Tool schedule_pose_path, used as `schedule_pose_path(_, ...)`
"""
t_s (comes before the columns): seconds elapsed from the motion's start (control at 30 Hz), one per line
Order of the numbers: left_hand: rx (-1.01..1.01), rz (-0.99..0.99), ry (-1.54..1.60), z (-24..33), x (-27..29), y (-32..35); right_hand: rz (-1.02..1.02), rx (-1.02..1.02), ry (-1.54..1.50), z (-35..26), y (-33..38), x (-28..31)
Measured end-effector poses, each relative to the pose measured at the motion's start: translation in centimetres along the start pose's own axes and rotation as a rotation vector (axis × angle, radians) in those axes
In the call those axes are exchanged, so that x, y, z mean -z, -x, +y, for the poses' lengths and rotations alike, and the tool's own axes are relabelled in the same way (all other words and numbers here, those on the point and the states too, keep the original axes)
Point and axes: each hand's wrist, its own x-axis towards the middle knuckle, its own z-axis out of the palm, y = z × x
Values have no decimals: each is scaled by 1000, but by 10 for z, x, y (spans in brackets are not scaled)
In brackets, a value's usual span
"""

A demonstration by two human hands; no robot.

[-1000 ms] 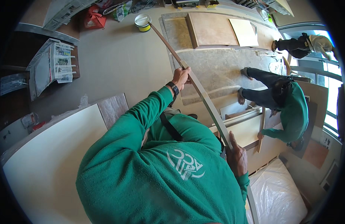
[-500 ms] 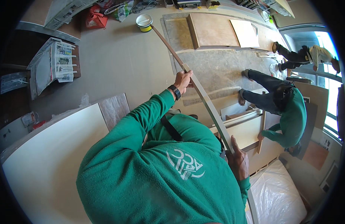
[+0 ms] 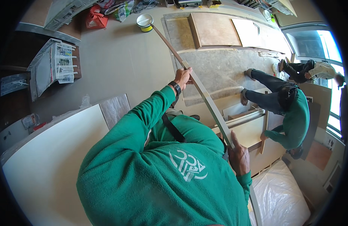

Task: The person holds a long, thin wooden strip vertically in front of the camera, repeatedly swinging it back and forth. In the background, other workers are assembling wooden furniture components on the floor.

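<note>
A long, narrow wooden strip (image 3: 208,101) runs slantwise across the view, from beside a paint bucket (image 3: 145,23) at the far left down past my right side. Round its upper part, my left hand (image 3: 182,77) is closed, with a dark watch on that wrist. A small pale end or block (image 3: 185,64) shows on the strip just beyond those fingers; I cannot tell whether it is a separate piece. Lower down, my right hand (image 3: 239,156) grips the same strip near my chest, thumb along its top. Some of its fingers are hidden.
At right, a co-worker in green (image 3: 296,116) bends over wooden panels (image 3: 253,130); another person (image 3: 320,70) is near the window. A plastic-wrapped slab (image 3: 281,194) lies at lower right, a large white panel (image 3: 61,165) at left. A wooden box-like panel (image 3: 215,30) rests on the floor ahead.
Both my hands have shifted slightly away from me and left, still gripping the strip. Near the window, the farther person has changed posture and moved a little. The co-worker in green stays bent over.
</note>
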Motion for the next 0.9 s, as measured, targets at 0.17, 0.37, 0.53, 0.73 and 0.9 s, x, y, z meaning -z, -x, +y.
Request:
schedule_pose_path(0.17, 11, -21, 4, 3, -13, 30, -44, -82, -16, -2, 23, 15)
schedule_pose_path(0.37, -8, -17, 17, 13, -11, 24, 7, -23, -11, 1, 16, 9)
schedule_pose_path(0.53, 0, -14, 19, 11, -1, -3, 22, 1, -30, 0, -3, -3)
schedule_pose_path(0.73, 12, -21, -3, -4, 0, 1, 10, -13, -19, 5, 7, -2)
schedule_pose_path(0.9, 30, -40, 6, -9, -12, 34, 6, -84, -14, 13, 33, -2)
